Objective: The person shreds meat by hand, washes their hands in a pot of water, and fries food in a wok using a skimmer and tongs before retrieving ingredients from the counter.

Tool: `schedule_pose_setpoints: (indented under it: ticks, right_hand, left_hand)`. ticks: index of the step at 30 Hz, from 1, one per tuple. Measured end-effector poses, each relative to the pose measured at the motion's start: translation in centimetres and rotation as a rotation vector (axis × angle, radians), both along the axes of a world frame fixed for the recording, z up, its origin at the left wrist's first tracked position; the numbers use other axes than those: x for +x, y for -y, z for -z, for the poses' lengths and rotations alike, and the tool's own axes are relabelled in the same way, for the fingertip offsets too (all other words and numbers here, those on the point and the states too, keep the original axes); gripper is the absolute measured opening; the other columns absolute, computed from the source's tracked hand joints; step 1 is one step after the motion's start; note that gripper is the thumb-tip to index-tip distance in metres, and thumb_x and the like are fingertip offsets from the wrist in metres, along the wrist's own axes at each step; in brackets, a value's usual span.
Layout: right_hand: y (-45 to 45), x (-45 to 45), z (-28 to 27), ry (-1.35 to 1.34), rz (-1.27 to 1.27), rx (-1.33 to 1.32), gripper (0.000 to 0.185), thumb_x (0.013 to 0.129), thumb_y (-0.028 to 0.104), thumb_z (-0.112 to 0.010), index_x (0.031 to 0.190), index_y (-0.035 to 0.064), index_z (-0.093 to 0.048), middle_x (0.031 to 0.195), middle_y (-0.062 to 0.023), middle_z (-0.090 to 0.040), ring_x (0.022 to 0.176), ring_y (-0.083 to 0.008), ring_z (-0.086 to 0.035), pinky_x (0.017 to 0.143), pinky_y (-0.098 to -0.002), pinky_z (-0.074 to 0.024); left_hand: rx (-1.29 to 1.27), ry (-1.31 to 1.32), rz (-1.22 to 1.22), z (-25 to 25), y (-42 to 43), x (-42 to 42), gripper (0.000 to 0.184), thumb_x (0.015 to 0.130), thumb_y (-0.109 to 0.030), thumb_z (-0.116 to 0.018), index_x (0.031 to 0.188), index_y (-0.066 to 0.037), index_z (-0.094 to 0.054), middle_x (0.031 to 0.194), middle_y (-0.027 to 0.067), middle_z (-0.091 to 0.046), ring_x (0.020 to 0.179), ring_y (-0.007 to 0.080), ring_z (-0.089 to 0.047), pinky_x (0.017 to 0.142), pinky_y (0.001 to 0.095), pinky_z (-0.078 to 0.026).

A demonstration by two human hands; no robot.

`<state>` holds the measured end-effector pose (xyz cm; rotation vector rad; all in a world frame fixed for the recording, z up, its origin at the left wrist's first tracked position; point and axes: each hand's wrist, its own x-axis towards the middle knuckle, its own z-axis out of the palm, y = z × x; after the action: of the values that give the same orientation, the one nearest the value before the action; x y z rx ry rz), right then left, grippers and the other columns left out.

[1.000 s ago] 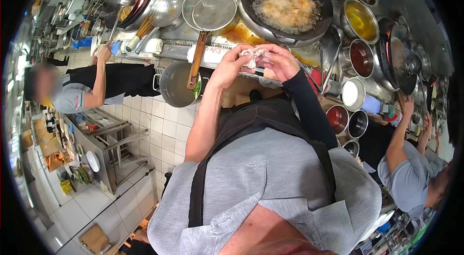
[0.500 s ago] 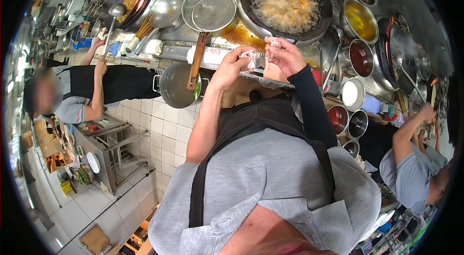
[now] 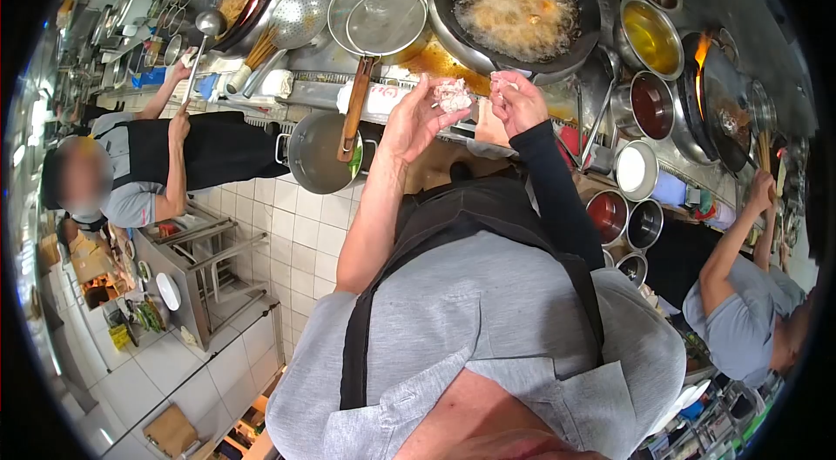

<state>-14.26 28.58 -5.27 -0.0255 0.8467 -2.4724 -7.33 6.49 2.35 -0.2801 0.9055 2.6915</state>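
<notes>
A lumpy white-and-pink piece of food [image 3: 453, 96], like floured raw meat, rests in my left hand [image 3: 416, 122]. Thumb and fingers cup it from the left, fairly spread. Close by on the right, my right hand [image 3: 521, 104] is closed, its fingertips pinched together. A little whitish stuff shows at those tips, too small to name for certain. Both hands are just in front of a black wok [image 3: 444, 3], where pale golden pieces [image 3: 518, 11] fry in foaming oil.
A wooden-handled strainer [image 3: 379, 16] and a perforated ladle [image 3: 300, 17] lie left of the wok. Bowls of yellow oil [image 3: 651, 40] and dark red sauce [image 3: 650, 105] stand right. A pot [image 3: 326, 165] is below left. Co-workers cook at flaming woks on both sides.
My left hand has opened wider around its lump. My right hand has curled more closed and dropped slightly, with less of its whitish piece showing. Flames rise higher at the right wok.
</notes>
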Motion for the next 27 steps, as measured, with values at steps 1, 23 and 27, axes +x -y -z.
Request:
schedule_pose_setpoints:
  ticks: [1, 23, 27]
  right_hand:
    - [0.7, 0.4, -1.5, 0.022, 0.061, 0.037, 0.024, 0.093, -0.003, -0.054, 0.117, -0.0045, -0.056, 0.097, -0.0093, -0.062, 0.085, -0.0175, -0.064, 0.068, -0.0264, -0.0537]
    - [2.8, 3.0, -4.9, -0.76, 0.11, 1.055, 0.021, 0.087, 0.009, -0.064, 0.106, -0.0003, -0.062, 0.095, -0.0108, -0.065, 0.079, -0.0223, -0.064, 0.069, -0.0327, -0.052]
    - [3.5, 3.1, -4.4, -0.947, 0.194, 1.202, 0.022, 0.083, 0.009, -0.065, 0.102, -0.0001, -0.062, 0.087, -0.0125, -0.063, 0.079, -0.0293, -0.065, 0.072, -0.0369, -0.0516]
  left_hand:
    - [-0.005, -0.001, -0.012, -0.3, -0.1, 0.0, 0.047, 0.104, -0.037, -0.046, 0.125, 0.004, -0.053, 0.127, 0.0166, -0.056, 0.117, 0.0291, -0.057, 0.103, 0.0491, -0.048]
    - [-0.278, -0.006, -0.085, 0.3, -0.7, 0.1, 0.029, 0.097, -0.012, -0.06, 0.122, 0.001, -0.054, 0.112, 0.0108, -0.062, 0.106, 0.0212, -0.064, 0.095, 0.0391, -0.053]
    - [-0.49, -0.055, -0.111, 1.1, -1.6, -0.1, 0.03, 0.091, -0.006, -0.067, 0.117, 0.0, -0.054, 0.107, 0.0086, -0.062, 0.099, 0.0178, -0.065, 0.088, 0.0339, -0.056]
